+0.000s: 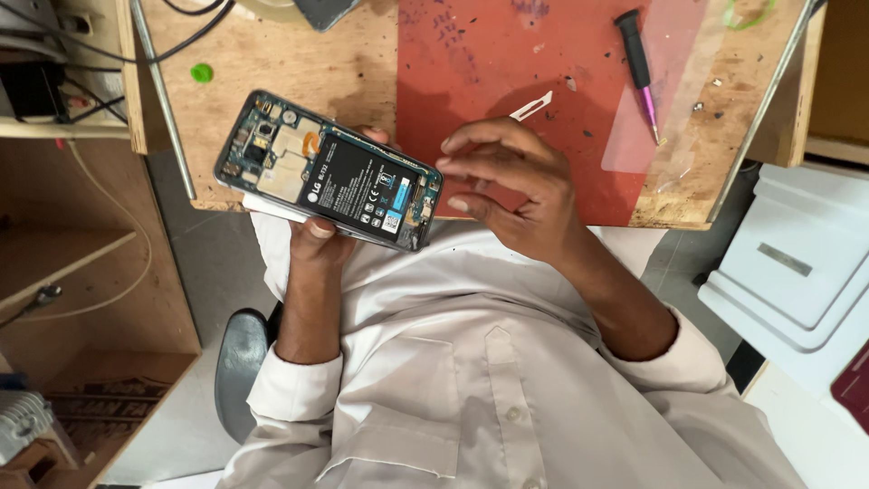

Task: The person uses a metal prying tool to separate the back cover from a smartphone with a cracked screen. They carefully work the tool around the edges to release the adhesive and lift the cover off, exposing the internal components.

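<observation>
My left hand holds a smartphone with its back cover off. The black battery and circuit boards face up. The phone is tilted, with its lower end pointing right. My right hand hovers just beside that end, fingers spread and curled, and nothing shows in it. Its fingertips are close to the phone's edge, but I cannot tell whether they touch it. Both hands are over the near edge of a wooden table and a red mat.
On the red mat lie a small white blade-like piece and a black screwdriver with a pink tip; a clear plastic sheet covers its right part. A green cap and cables sit top left. A white box stands at the right.
</observation>
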